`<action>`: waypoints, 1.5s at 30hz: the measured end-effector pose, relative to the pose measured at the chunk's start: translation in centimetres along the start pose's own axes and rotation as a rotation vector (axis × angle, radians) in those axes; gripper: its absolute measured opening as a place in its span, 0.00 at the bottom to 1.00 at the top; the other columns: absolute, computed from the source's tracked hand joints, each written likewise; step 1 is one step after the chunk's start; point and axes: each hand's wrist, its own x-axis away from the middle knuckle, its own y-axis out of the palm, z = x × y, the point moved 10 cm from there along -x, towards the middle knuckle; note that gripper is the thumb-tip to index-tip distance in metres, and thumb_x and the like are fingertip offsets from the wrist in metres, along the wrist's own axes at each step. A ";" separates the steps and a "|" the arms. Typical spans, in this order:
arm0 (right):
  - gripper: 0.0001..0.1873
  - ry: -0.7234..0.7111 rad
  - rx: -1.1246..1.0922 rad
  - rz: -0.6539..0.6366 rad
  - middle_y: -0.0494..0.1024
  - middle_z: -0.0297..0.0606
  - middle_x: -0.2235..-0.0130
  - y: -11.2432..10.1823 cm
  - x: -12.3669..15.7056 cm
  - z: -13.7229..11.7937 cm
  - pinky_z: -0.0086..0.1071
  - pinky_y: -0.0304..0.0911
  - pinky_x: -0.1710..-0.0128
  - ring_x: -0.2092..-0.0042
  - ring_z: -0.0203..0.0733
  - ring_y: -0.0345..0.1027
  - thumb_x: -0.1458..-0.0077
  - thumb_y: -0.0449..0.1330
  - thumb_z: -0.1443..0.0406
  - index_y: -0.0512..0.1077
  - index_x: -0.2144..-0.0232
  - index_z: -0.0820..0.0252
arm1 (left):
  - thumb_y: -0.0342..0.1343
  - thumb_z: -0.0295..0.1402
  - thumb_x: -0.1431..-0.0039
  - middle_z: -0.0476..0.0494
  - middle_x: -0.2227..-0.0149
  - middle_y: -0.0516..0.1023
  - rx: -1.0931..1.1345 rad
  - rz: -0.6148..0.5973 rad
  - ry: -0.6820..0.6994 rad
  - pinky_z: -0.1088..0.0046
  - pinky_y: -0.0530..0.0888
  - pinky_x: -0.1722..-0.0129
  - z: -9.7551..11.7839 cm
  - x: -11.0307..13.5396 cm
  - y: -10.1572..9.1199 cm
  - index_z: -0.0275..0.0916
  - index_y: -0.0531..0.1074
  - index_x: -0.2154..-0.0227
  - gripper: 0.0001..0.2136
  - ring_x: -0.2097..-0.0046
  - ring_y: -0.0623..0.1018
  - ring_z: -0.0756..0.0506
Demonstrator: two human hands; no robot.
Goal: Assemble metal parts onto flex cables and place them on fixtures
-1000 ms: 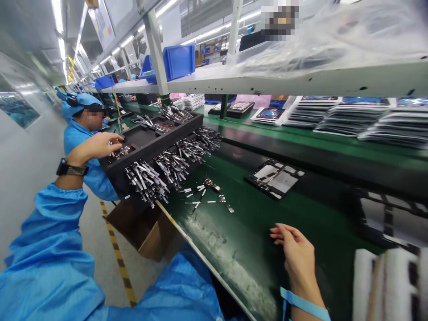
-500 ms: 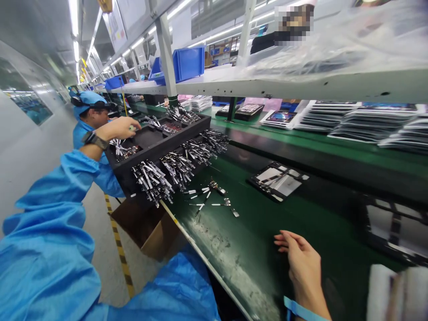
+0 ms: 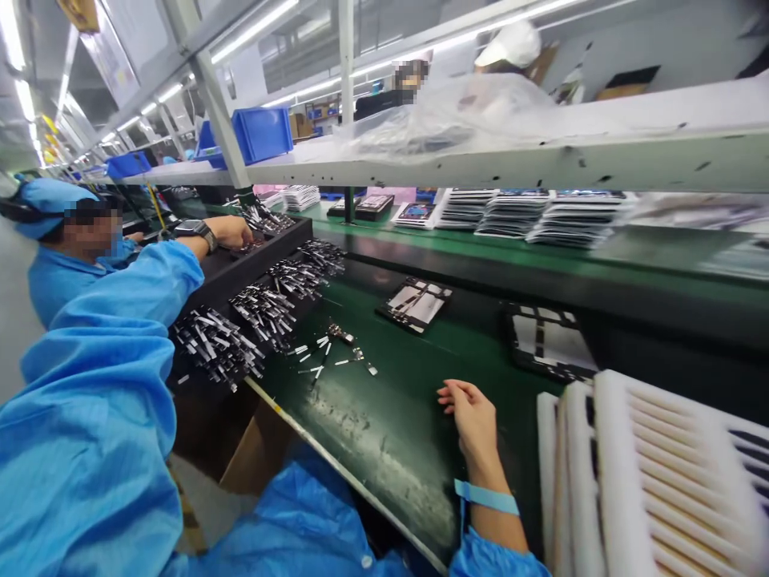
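My left hand (image 3: 231, 232), with a watch on its wrist, reaches over the black compartment tray (image 3: 225, 278). Its fingers curl down into a compartment of small parts, and whatever lies between the fingertips is hidden. Bunches of flex cables (image 3: 219, 344) with silvery tabs hang over the tray's near side. Several loose flex cables (image 3: 345, 335) lie on the green bench (image 3: 396, 401). Above that bench rests my right hand (image 3: 473, 413), a blue band around the wrist. Its fingers are loosely bent and slightly apart, with nothing visible in them.
Two dark-framed device panels (image 3: 417, 303) (image 3: 549, 340) lie farther back. White foam slotted holders (image 3: 678, 473) stand at the right. Stacked panels (image 3: 517, 212) sit beneath a white shelf (image 3: 481, 164). A co-worker in blue (image 3: 66, 272) sits beyond the tray; a cardboard box (image 3: 258, 449) is below.
My left hand has moved across the tray to a farther compartment, its fingers now lowered. The view has turned right, bringing the foam holders into sight. My right hand stays over the bench.
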 end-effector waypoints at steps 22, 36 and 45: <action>0.27 0.015 0.028 -0.006 0.81 0.40 0.73 0.0 -0.4 0.5 0.28 0.62 0.78 0.74 0.40 0.72 0.63 0.72 0.47 0.78 0.68 0.63 | 0.76 0.58 0.57 0.58 0.76 0.81 0.225 -0.274 -0.110 0.75 0.70 0.58 -6.1 -0.4 -1.4 0.36 0.80 0.70 0.27 0.67 0.70 0.53; 0.30 -0.050 -0.021 -0.054 0.81 0.40 0.72 1.5 0.7 -2.1 0.30 0.61 0.76 0.73 0.40 0.71 0.58 0.75 0.42 0.78 0.68 0.61 | 0.67 0.60 0.48 0.47 0.66 0.79 0.446 0.000 0.057 0.50 0.73 0.47 9.1 7.8 -14.1 0.29 0.82 0.59 0.33 0.57 0.79 0.43; 0.31 -0.091 -0.373 -0.375 0.81 0.39 0.70 6.0 4.1 -7.0 0.33 0.63 0.74 0.71 0.41 0.72 0.44 0.66 0.35 0.77 0.67 0.56 | 0.71 0.31 0.45 0.47 0.76 0.76 0.999 -0.396 0.312 0.64 0.74 0.71 36.7 11.8 2.6 0.41 0.76 0.74 0.09 0.74 0.76 0.47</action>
